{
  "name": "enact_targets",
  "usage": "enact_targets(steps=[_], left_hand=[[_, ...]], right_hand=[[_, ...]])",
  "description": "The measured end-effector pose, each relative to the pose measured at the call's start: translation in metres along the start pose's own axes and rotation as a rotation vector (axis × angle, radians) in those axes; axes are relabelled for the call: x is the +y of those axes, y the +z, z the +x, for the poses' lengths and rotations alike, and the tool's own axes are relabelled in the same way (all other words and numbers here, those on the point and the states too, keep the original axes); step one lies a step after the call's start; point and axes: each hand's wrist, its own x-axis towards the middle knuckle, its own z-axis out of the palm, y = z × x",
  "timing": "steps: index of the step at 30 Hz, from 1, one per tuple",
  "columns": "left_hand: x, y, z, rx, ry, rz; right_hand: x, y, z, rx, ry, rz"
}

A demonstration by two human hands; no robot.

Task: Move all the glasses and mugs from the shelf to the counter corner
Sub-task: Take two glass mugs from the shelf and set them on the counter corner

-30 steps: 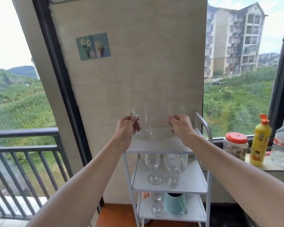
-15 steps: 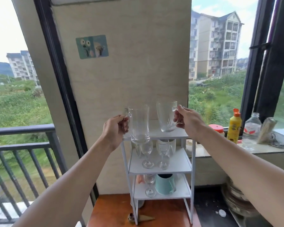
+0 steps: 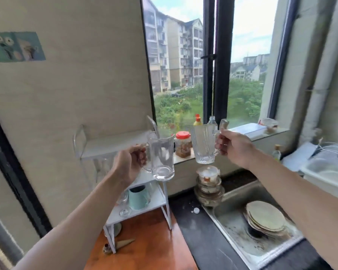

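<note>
My left hand (image 3: 129,162) grips the handle of a tall clear glass mug (image 3: 161,156) and holds it upright in the air, right of the white shelf's (image 3: 113,146) bare top tier. My right hand (image 3: 232,146) grips the handle of a ribbed clear glass mug (image 3: 203,145), held upright above the counter by the window sill. On the shelf's lower tier stand a teal mug (image 3: 139,197) and a wine glass (image 3: 124,203). Blurred glasses on the middle tier are partly hidden behind my left arm.
A steel sink (image 3: 258,227) with stacked plates (image 3: 265,219) lies at the lower right. Stacked bowls (image 3: 209,184) stand at its far corner. On the sill are a red-lidded jar (image 3: 182,145), a yellow bottle (image 3: 197,121) and a clear bottle (image 3: 212,121). The orange-brown tabletop (image 3: 144,248) carries the shelf.
Both hands have lifted their glass mugs off the shelf's top tier and carried them to the right. My view has swung right, and the sink and dark counter have come into sight.
</note>
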Motion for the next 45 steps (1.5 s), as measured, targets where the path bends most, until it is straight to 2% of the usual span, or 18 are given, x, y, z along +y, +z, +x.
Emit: enact_targets(steps=[6,16,28,35,45], left_hand=[[-0.086,0.121,0.001,-0.138,-0.163,0.014],[-0.242,0.414,-0.053,-0.406,-0.383,-0.079],[-0.400,0.702,-0.109,-0.732,-0.551,0.003],[-0.483,0.853,-0.127,-0.944,-0.635,0.059],[-0.569,1.029,-0.216,-1.315,-0.771,0.069]], right_hand=[[-0.007,-0.142,-0.069,0.194,-0.002,-0.006],[-0.049,-0.407,-0.236,0.586,-0.019,-0.143],[-0.069,-0.654,-0.390,1.020,-0.055,-0.188],[-0.087,-0.766,-0.447,1.334,-0.124,-0.133],[-0.100,-0.860,-0.562,1.684,-0.108,-0.057]])
